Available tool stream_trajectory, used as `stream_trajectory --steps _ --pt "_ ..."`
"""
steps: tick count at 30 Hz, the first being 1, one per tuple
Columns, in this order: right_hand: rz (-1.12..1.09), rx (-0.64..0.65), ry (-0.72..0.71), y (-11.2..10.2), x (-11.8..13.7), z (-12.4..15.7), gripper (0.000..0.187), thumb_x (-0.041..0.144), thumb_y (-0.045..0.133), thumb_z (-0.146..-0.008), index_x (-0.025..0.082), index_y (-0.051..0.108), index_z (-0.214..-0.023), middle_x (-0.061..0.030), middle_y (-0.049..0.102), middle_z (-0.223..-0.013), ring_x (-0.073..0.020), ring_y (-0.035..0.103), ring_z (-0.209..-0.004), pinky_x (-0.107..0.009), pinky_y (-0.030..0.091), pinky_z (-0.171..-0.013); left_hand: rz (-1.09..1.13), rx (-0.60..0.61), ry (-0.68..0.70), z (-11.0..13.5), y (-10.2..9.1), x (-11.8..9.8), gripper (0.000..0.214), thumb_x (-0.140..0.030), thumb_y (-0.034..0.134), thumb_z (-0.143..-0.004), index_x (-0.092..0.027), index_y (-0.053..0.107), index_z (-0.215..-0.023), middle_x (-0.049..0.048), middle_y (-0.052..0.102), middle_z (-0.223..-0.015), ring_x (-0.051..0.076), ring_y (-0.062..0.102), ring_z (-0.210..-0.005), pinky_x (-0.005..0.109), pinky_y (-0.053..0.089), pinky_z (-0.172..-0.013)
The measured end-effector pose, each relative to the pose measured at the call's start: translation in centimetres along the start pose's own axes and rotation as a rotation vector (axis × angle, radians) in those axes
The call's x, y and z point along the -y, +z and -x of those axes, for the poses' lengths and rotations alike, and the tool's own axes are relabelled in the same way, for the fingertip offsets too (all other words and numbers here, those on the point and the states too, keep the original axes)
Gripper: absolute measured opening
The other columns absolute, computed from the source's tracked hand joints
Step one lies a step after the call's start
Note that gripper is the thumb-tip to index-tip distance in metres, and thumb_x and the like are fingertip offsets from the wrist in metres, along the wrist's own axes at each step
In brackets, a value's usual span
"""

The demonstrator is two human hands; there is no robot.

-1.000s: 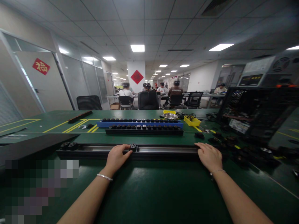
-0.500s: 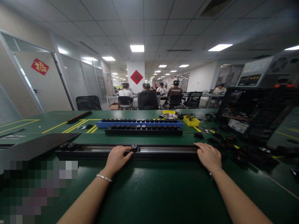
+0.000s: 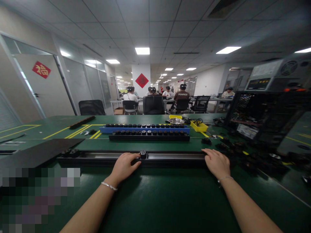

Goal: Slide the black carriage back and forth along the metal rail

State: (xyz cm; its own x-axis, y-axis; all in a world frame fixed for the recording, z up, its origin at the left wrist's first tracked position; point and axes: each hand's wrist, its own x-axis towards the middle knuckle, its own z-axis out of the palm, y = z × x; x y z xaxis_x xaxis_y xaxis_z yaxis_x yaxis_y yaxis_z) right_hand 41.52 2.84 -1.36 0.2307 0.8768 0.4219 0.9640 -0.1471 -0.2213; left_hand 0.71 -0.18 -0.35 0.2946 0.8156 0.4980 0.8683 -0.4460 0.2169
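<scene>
A long black rail (image 3: 175,161) with a shiny inner channel lies crosswise on the bench in front of me. One small black socket-like block (image 3: 143,154) sits in the channel near its middle. My left hand (image 3: 125,165) reaches over the rail, index fingertip against the block's left side and thumb apart at the near edge. At the rail's right end, my right hand (image 3: 218,162) grips it, fingers over the top; its thumb is mostly hidden. Two similar dark blocks (image 3: 74,153) sit at the rail's left end.
Behind lie a blue rail (image 3: 145,129) and a shorter black rail (image 3: 155,138), both lined with blocks. A metal bowl (image 3: 176,121) and yellow tray (image 3: 198,126) stand beyond. Loose black parts (image 3: 257,160) and an open computer case (image 3: 257,119) are at right, a dark sheet (image 3: 48,152) at left.
The block has slid a little to the right along the channel, with my left hand moving behind it. My right hand has stayed on the rail's end.
</scene>
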Motion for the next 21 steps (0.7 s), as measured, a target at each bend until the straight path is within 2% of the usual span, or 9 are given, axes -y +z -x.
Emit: stream_trajectory --steps 12,21 --pt "-0.017 0.006 -0.004 -0.1 -0.1 0.1 0.045 0.028 0.029 -0.082 0.031 0.06 -0.114 0.004 0.056 -0.126 -0.0201 0.043 -0.12 -0.044 0.029 -0.1 0.045 0.076 0.028 -0.1 -0.1 -1.1 0.03 -0.037 0.053 -0.081 -0.025 0.06 -0.107 0.0012 0.063 -0.116 0.02 0.058 -0.103 0.04 0.04 -0.096" --pt "-0.002 -0.012 -0.005 -0.2 0.2 0.1 0.045 0.026 0.03 -0.08 0.03 0.061 -0.113 0.0034 0.056 -0.125 -0.0203 0.044 -0.118 -0.043 0.03 -0.099 0.029 0.109 0.031 -0.2 -0.2 -1.9 0.035 -0.035 0.053 -0.081 -0.024 0.056 -0.114 0.0021 0.063 -0.115 0.02 0.058 -0.103 0.038 0.04 -0.096"
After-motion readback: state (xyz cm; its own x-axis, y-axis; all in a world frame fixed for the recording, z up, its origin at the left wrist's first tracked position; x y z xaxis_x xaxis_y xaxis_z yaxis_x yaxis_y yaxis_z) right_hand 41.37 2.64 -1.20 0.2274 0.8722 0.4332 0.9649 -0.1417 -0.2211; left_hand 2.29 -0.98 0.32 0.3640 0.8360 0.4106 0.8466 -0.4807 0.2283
